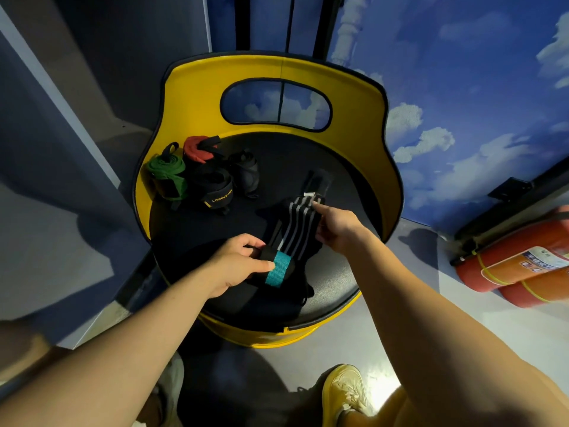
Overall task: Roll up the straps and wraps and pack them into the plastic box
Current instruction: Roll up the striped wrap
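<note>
Striped wrap is lying lengthwise between the hands: left hand pinching its near end, right hand pinching its far end.

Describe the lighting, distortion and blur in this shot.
Head view: dim, uneven light; black wraps merge into the dark seat; strong wide-angle bending at the edges stretches both forearms; the striped wrap is sharp, the shoe soft; mild sheen on the fire extinguisher.
</note>
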`<state>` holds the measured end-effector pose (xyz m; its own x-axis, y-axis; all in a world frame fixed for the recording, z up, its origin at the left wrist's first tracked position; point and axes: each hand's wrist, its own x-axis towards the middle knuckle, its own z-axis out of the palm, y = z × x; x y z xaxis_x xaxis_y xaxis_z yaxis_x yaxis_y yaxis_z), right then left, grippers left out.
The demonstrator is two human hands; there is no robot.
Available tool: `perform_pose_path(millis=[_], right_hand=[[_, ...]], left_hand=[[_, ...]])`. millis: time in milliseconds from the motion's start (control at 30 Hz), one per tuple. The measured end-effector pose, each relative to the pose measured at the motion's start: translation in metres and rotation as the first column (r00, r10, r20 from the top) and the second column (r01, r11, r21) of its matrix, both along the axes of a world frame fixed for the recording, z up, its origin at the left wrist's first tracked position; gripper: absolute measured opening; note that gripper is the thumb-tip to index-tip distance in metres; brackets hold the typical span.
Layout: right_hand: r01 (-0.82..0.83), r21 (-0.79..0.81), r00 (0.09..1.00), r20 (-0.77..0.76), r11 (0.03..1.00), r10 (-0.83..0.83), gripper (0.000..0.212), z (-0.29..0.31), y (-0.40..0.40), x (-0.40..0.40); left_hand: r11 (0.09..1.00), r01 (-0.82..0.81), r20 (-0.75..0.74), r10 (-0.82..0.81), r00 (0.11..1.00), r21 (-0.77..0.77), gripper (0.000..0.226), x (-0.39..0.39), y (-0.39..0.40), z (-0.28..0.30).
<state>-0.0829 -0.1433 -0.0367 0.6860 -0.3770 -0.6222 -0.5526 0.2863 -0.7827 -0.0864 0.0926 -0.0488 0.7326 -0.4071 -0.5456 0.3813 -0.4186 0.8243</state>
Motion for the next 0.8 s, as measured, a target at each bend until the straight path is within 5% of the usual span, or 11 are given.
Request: perform_pose_path(millis=[400, 500, 667, 767, 800], right_hand=[[0.137, 0.005, 0.976, 0.168, 0.991, -0.135, 0.01, 0.013, -0.013, 0.01], [0.141, 0.06, 0.971, 0.188, 0.988, -0.15, 0.003, 0.017, -0.005, 0.016], [0.093, 0.185, 0.964, 0.229, 0.978, -0.135, 0.031, 0.018, 0.009, 0.025], [0.062, 0.256, 0.96, 0.249, 0.965, -0.128, 0.008, 0.03, 0.015, 0.023], [0.06, 0.27, 0.96, 0.248, 0.961, -0.13, 0.015, 0.033, 0.014, 0.021]], left_hand=[[1.0, 0.02, 0.005, -0.02, 1.0, 0.016, 0.04, 0.0, 0.001, 0.001], [0.999, 0.035, -0.007, -0.035, 0.999, 0.014, 0.04, 0.001, 0.002, -0.001], [0.999, 0.028, -0.023, -0.028, 0.999, -0.02, 0.033, 0.003, 0.002, 0.0], [0.999, 0.021, -0.049, -0.022, 0.999, -0.033, 0.033, 0.004, 0.003, 0.001], [0.999, 0.009, -0.06, -0.011, 0.998, -0.042, 0.033, 0.005, 0.002, 0.001]])
